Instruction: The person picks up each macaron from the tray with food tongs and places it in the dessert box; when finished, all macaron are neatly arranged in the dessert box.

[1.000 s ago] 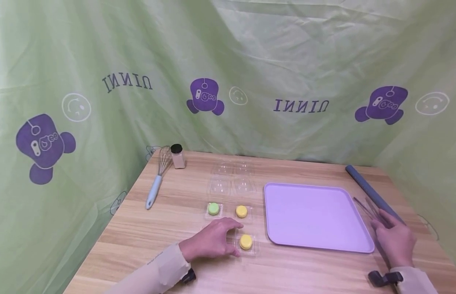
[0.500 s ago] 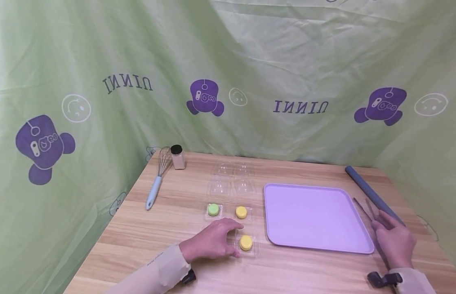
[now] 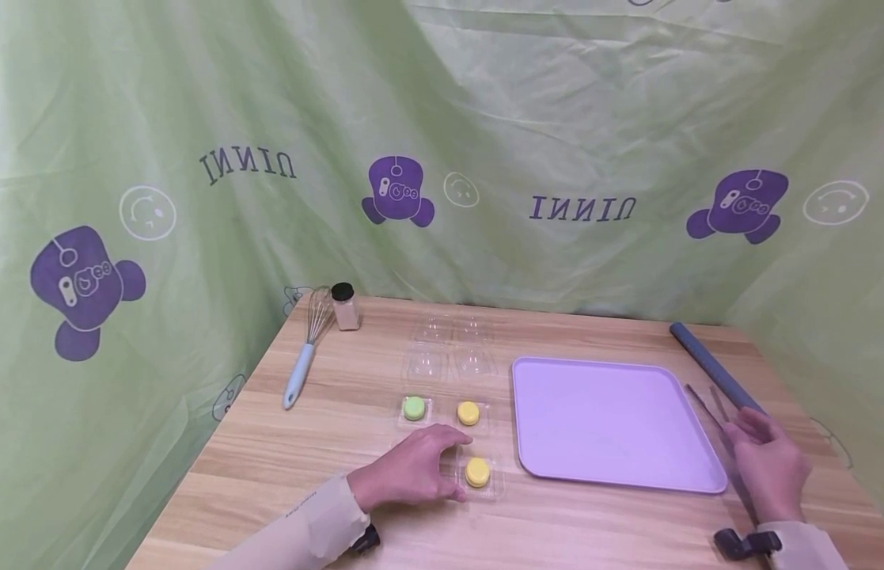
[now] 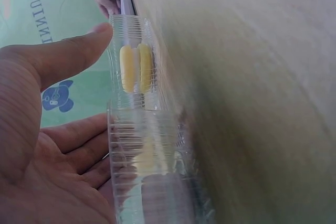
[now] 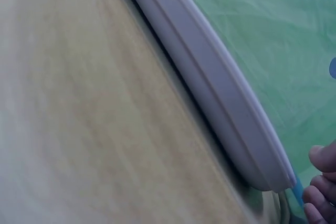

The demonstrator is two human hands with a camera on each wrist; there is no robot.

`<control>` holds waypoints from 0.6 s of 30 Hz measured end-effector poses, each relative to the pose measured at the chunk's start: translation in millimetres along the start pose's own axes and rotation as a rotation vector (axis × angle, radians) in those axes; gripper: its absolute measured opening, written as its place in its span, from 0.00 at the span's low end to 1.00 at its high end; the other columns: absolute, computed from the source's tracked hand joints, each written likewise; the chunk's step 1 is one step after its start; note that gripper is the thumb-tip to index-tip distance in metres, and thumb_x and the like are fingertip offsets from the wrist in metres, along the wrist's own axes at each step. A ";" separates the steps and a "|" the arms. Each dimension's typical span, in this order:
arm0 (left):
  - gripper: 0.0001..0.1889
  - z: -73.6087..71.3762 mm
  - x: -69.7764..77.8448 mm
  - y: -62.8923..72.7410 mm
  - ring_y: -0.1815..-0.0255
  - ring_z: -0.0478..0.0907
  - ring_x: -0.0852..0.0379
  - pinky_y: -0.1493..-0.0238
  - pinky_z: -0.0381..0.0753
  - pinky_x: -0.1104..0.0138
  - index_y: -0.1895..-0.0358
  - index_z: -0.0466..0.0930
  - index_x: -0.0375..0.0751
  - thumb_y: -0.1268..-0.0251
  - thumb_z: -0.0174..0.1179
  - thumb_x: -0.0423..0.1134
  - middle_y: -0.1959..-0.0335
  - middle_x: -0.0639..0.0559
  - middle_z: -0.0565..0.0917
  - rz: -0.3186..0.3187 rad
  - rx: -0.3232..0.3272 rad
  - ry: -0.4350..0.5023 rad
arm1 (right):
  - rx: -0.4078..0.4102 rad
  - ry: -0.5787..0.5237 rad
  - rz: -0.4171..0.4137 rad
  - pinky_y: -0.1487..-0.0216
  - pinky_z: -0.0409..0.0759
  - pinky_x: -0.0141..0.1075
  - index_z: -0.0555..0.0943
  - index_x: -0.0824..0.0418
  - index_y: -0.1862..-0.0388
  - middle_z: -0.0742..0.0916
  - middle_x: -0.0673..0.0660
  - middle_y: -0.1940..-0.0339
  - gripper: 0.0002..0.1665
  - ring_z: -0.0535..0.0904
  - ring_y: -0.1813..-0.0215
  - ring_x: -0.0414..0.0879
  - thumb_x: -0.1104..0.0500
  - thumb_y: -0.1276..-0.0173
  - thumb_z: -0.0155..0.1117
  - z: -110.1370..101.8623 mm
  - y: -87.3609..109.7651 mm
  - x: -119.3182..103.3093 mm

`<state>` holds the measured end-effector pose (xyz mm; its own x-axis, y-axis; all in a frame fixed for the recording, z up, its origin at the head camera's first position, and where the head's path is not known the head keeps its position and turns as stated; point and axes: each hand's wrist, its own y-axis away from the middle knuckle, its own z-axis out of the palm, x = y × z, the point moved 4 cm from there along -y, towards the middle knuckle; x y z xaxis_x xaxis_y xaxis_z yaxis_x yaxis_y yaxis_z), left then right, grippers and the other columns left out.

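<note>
My left hand (image 3: 411,469) is spread, thumb and forefinger apart at the left side of a clear plastic tray (image 3: 493,489) with a yellow macaron (image 3: 477,473). In the left wrist view the fingers look straight and the thumb tip is against or beside the ribbed tray (image 4: 118,27); contact is unclear. Behind it, a green macaron (image 3: 414,408) and another yellow macaron (image 3: 468,413) sit in similar trays. My right hand (image 3: 769,467) is over metal tongs (image 3: 707,405), fingers loosely curled. In the right wrist view its fingers (image 5: 315,198) show nothing between them.
A lilac tray (image 3: 612,419) lies between the hands. Clear domed lids (image 3: 449,348) are behind the macarons. A whisk (image 3: 299,372) and black-capped jar (image 3: 345,307) stand back left; a blue rolled thing (image 3: 715,366) lies right. Green curtain (image 3: 484,119) surrounds the table.
My right hand has shifted slightly to the right, its fingers farther from the tongs, which stay put. My left hand and the macarons have not visibly moved.
</note>
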<state>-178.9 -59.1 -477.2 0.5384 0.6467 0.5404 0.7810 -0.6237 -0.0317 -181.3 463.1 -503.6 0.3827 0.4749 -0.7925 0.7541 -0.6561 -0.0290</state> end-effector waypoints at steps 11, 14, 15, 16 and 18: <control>0.43 -9.9 0.9 2.2 0.30 0.76 0.52 0.25 0.74 0.56 0.32 0.75 0.44 0.54 0.79 0.54 0.33 0.52 0.80 -0.003 0.050 0.018 | 0.108 -0.186 0.031 0.62 0.68 0.10 0.72 0.47 0.28 0.80 0.27 0.54 0.32 0.71 0.62 0.19 0.52 0.30 0.68 -6.7 8.1 -14.9; 0.41 -25.5 0.3 3.0 0.30 0.75 0.50 0.25 0.73 0.53 0.32 0.75 0.43 0.52 0.78 0.52 0.32 0.51 0.79 -0.023 0.097 0.069 | 0.135 -0.251 0.022 0.61 0.69 0.10 0.72 0.44 0.28 0.81 0.32 0.44 0.32 0.72 0.58 0.21 0.53 0.30 0.68 -9.0 9.7 -28.0; 0.41 -32.3 -0.8 3.0 0.29 0.74 0.50 0.24 0.73 0.52 0.32 0.75 0.43 0.51 0.77 0.52 0.31 0.51 0.78 -0.035 0.117 0.090 | 0.142 -0.284 0.013 0.59 0.70 0.11 0.72 0.43 0.28 0.80 0.33 0.41 0.33 0.73 0.56 0.22 0.54 0.31 0.69 -9.7 9.9 -33.7; 0.41 -39.6 -2.4 3.0 0.29 0.74 0.49 0.23 0.71 0.51 0.31 0.74 0.44 0.50 0.77 0.51 0.30 0.51 0.78 -0.053 0.139 0.116 | 0.152 -0.318 0.003 0.56 0.71 0.11 0.72 0.44 0.29 0.79 0.32 0.41 0.33 0.74 0.53 0.23 0.55 0.31 0.69 -10.2 10.0 -40.6; 0.42 -56.2 -7.2 2.8 0.27 0.72 0.47 0.22 0.69 0.50 0.29 0.72 0.44 0.49 0.76 0.50 0.28 0.49 0.75 -0.076 0.197 0.151 | 0.158 -0.363 -0.029 0.49 0.73 0.12 0.71 0.44 0.28 0.78 0.34 0.37 0.35 0.74 0.46 0.26 0.57 0.32 0.70 -10.7 10.6 -56.2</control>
<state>-198.5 -90.2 -433.9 0.4336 0.6067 0.6663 0.8721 -0.4686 -0.1409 -189.1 435.7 -452.8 0.1279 0.2746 -0.9530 0.6596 -0.7412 -0.1250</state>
